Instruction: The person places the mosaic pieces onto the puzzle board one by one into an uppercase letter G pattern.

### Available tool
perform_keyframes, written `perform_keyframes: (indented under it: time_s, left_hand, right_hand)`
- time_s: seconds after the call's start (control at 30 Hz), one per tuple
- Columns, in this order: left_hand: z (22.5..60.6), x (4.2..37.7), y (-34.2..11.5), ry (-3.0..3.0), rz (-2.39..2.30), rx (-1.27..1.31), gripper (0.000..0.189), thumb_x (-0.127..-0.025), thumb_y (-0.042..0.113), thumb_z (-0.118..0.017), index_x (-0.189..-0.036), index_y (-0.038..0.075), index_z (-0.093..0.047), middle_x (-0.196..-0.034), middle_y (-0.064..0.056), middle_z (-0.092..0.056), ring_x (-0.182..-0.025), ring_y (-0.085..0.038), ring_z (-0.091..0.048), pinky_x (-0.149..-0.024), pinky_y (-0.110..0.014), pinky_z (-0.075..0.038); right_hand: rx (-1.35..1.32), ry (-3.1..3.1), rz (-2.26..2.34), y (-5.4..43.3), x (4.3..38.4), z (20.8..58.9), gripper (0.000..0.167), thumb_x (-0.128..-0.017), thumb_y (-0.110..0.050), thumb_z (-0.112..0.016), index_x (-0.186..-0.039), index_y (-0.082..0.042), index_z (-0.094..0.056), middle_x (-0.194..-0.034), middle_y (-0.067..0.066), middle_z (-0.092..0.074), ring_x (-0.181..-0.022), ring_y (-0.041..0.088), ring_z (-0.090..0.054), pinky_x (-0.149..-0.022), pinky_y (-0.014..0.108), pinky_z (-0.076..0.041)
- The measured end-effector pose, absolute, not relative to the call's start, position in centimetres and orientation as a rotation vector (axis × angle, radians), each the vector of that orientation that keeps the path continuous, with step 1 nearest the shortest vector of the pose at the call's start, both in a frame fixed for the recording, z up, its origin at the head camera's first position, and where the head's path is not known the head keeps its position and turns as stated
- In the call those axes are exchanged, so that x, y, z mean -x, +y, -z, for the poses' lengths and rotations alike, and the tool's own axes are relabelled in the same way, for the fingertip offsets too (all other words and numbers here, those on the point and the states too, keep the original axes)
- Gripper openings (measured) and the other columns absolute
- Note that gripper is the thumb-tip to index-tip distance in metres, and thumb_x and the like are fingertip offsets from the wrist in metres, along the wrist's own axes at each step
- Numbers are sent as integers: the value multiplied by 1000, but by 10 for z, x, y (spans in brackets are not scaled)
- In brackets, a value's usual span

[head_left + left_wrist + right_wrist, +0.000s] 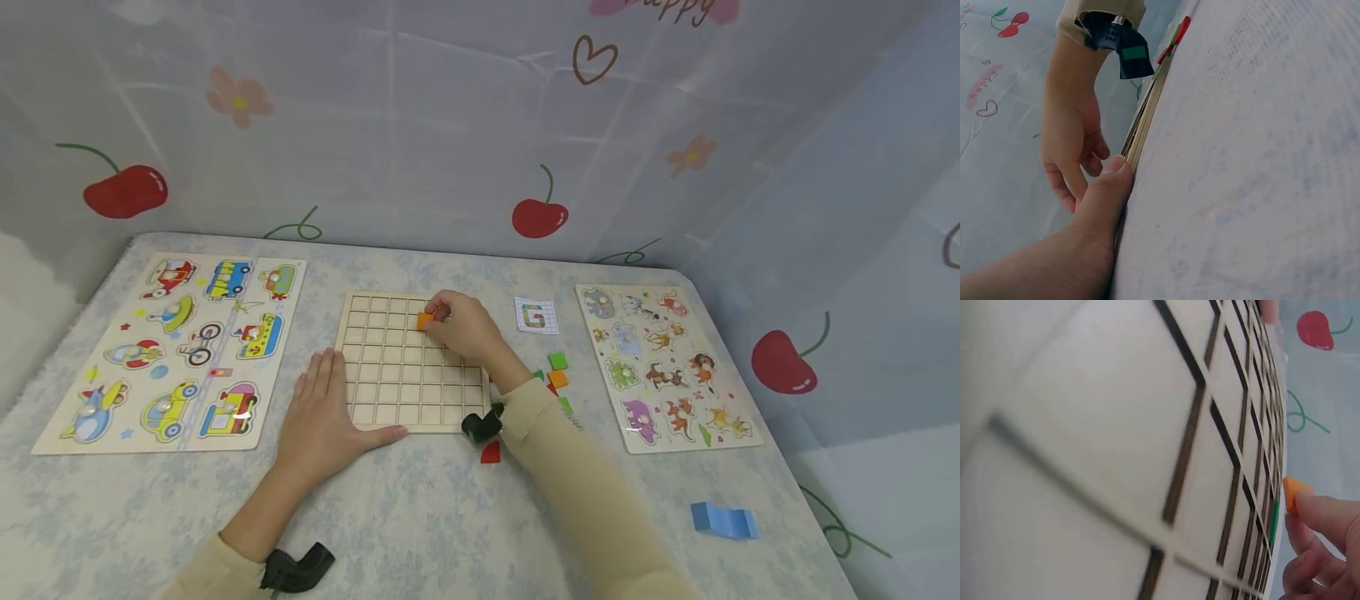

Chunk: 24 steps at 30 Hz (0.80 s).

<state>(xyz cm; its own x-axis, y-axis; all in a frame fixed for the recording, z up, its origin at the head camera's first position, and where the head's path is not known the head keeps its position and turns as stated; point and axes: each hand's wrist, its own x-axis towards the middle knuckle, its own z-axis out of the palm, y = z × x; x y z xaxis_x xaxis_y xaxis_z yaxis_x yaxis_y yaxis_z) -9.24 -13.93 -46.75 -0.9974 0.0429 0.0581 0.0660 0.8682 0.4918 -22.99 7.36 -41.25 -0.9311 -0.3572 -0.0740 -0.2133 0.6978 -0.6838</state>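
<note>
A square wooden grid board lies on the table. My left hand rests at its front left corner, fingers straight along the left edge and thumb on the front edge. Over the board's far part, my right hand pinches an orange tile between thumb and fingertips. The right wrist view shows the orange tile tilted near the board's surface. A green tile sits in a cell close to it; in the head view the right hand hides that spot.
Loose tiles, such as a green one and a red one, lie right of the board. A pattern card is behind them. A vehicle puzzle lies left, an animal puzzle right, a blue block front right.
</note>
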Motion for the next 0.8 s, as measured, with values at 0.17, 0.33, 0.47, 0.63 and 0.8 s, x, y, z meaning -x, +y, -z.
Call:
perform_keyframes:
  time_s: [0.17,0.33,0.47,0.63,0.8]
  left_hand:
    - [468,92,-140,-2991,793,91,149,-58,90,-65,-157,-6,-7,-164,-27,-10,-154,-42,-8,-122,-61,-13]
    - [468,93,-140,-2988,793,89,149,-58,90,-66,-157,-6,-7,-164,-27,-10,-154,-42,-8,-122,-62,-14]
    - [468,93,-140,-2988,788,92,149,-58,90,-66,-157,-6,-8,-164,-27,-10,-154,-42,-8,-122,-62,-14]
    - [468,93,-140,-2982,782,96,150,-58,90,-65,-157,-6,-8,-164,-27,-10,-153,-42,-9,-122,-62,-14]
    - [471,93,-141,-2976,787,98,150,-57,91,-64,-157,-5,-7,-164,-27,-10,-154,-42,-8,-122,-62,-14]
  right_hand:
    - [516,2788,883,57,231,411,16,-96,-25,-67,-110,-19,-64,-94,-4,-64,-76,14,-56,-66,27,-46]
    - [504,2824,791,50,232,410,16,-96,-25,-66,-111,-18,-63,-94,-3,-62,-78,14,-57,-67,28,-47]
    - [485,2835,737,49,233,411,18,-97,-27,-65,-113,-19,-64,-101,-2,-62,-85,14,-58,-72,29,-50]
    - [482,2837,708,50,233,411,23,-97,-29,-65,-118,-20,-67,-105,-1,-61,-88,14,-58,-72,29,-51]
    - [483,2834,684,50,232,412,29,-97,-30,-65,-124,-21,-69,-107,-1,-61,-86,14,-58,-68,27,-50]
